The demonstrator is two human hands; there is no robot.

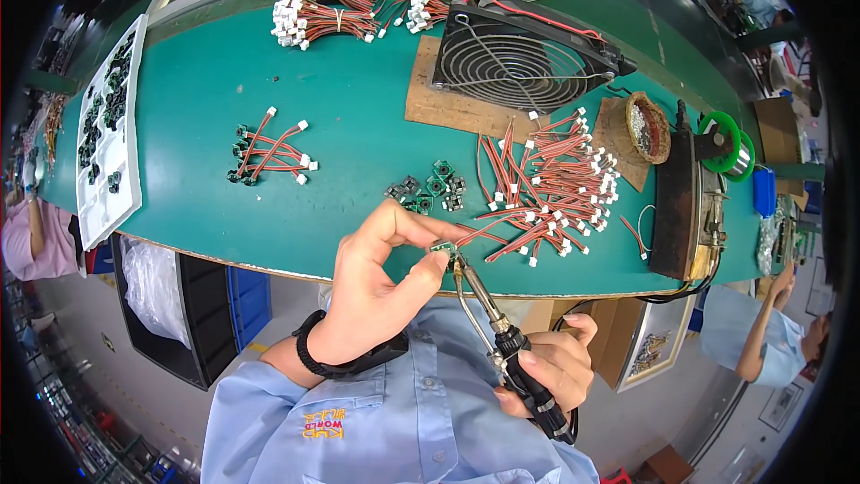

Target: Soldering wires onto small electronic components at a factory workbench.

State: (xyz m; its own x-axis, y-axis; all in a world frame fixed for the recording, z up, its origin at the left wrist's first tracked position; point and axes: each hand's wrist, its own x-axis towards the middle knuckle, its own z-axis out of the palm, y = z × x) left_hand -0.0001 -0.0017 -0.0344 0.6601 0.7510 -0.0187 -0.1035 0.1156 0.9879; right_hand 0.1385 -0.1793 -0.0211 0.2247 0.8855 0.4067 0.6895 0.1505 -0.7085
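Between thumb and forefinger, my left hand [381, 282] pinches a small green circuit board [443, 248] near the table's front edge. A red-and-black wire lead [479, 235] runs from beside the board toward the wire pile. My right hand [560, 369] is wrapped around a black-handled soldering iron [515, 348] with a thin metal feed tube along its side. Its tip meets the board or lies very close to it; the exact contact is hidden by my fingers. Just beyond my left hand sit several loose small boards [437, 181] with black parts.
A heap of white-plugged wire leads [555, 184] lies right of centre, a caged fan [515, 58] behind it. Farther right stand a solder-feed unit [681, 206], a green spool [724, 143] and a round tin [647, 128]. Wired boards [269, 152] and a white tray [112, 134] are left.
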